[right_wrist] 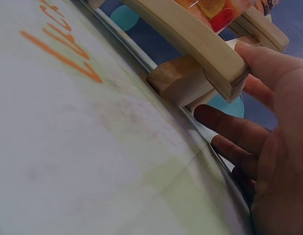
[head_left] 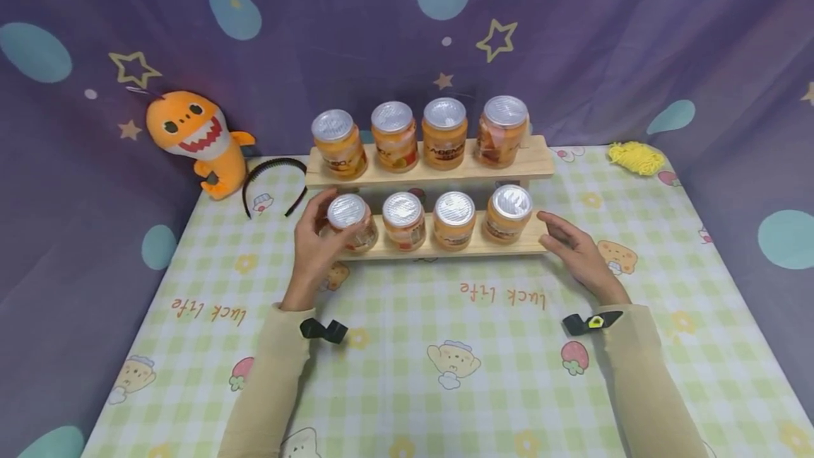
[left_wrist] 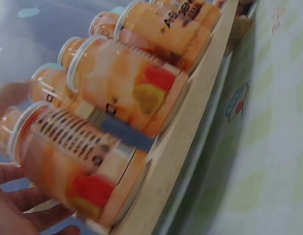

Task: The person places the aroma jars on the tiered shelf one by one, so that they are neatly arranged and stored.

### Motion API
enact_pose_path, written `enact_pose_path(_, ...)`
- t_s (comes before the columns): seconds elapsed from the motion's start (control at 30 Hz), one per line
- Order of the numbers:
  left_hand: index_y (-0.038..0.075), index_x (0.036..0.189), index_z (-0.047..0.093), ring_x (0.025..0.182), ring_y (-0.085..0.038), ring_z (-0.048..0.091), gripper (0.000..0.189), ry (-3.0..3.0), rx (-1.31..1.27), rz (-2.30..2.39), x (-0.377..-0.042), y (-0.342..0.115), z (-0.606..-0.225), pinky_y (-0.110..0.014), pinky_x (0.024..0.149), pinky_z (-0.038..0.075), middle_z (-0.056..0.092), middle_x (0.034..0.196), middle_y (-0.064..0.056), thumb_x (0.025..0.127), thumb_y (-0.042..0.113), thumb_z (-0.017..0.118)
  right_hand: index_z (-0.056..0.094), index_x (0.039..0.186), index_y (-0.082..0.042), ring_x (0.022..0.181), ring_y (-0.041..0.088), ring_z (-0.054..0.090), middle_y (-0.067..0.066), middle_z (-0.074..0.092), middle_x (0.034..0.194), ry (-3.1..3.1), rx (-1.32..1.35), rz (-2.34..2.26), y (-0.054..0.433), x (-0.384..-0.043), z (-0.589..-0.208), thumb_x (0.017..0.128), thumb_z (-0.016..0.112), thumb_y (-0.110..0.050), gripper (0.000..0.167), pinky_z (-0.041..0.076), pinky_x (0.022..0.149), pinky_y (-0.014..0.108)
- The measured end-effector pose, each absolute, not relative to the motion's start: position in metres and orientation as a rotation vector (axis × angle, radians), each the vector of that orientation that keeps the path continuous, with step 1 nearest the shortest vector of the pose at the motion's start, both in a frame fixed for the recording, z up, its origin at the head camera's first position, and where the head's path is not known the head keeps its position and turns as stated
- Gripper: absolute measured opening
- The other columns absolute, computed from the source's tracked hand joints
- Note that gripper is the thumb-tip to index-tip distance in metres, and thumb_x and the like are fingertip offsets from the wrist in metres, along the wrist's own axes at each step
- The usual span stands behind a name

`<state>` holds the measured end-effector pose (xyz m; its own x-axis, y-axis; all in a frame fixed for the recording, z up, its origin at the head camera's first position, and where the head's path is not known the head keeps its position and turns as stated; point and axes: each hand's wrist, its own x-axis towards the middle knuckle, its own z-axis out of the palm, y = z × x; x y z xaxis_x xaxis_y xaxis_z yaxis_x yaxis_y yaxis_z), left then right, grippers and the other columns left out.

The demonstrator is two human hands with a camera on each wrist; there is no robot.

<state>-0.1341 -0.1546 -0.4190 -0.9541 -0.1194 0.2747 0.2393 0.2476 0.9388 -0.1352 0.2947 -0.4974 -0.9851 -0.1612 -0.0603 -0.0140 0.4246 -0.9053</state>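
Note:
My left hand point(head_left: 316, 242) curves round the leftmost front jar point(head_left: 362, 235), thumb across its front and fingers at its far side. In the left wrist view this orange jar point(left_wrist: 82, 161) stands on the wooden board, fingers point(left_wrist: 34, 200) beside it; firm contact is hard to tell. My right hand point(head_left: 581, 256) is at the right end of the lower board point(head_left: 496, 246), fingers spread and nothing held. The right wrist view shows the thumb point(right_wrist: 268, 63) by the board's end point(right_wrist: 229, 73), the other fingers beyond it.
Several more silver-lidded orange jars stand on the two-step wooden rack, including a back row on the upper board point(head_left: 420, 177). An orange shark plush point(head_left: 203, 140) and a black headband point(head_left: 254, 175) are at the left. Yellow yarn point(head_left: 636, 158) lies at the back right of the checked tablecloth point(head_left: 407, 345).

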Motion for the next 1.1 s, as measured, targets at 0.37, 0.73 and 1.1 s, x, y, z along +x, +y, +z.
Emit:
enact_pose_path(0.37,0.004,0.138,0.056,0.126,-0.027,0.056,0.043,-2.328,0.063,-1.345,-0.133,-0.215,-0.414,-0.033,0.105,0.042,0.06,0.137,-0.021,0.099,0.021,0.058,0.04,0.154,-0.015,0.118,-0.02,0.047,0.021,0.051,0.149,2.597,-0.225,-1.598,0.306,-0.134,-0.485,0.104,0.054,-0.028,0.053,0.037,0.098,0.004)
enact_pose_path(0.73,0.007,0.148,0.046,0.141,-0.044,0.041,0.066,-2.659,0.102,-0.84,-0.13,-0.273,-0.421,-0.057,0.117,0.03,0.046,0.151,-0.025,0.093,0.04,0.064,0.035,0.156,-0.017,0.096,0.032,0.07,0.023,0.06,0.133,2.985,-0.049,-1.114,0.349,-0.129,-0.447,0.101,0.053,-0.044,0.064,0.05,0.09,0.054)
enact_pose_path(1.1,0.016,0.16,0.023,0.152,-0.055,0.0,0.091,-2.981,-0.043,-0.476,-0.131,-0.282,-0.419,-0.082,0.11,0.003,0.005,0.167,-0.027,0.091,0.068,0.054,0.005,0.162,-0.012,0.146,0.053,-0.03,0.024,-0.023,0.164,3.063,-0.15,-0.55,0.369,-0.144,-0.447,0.098,0.044,-0.062,0.09,-0.005,0.096,0.091)
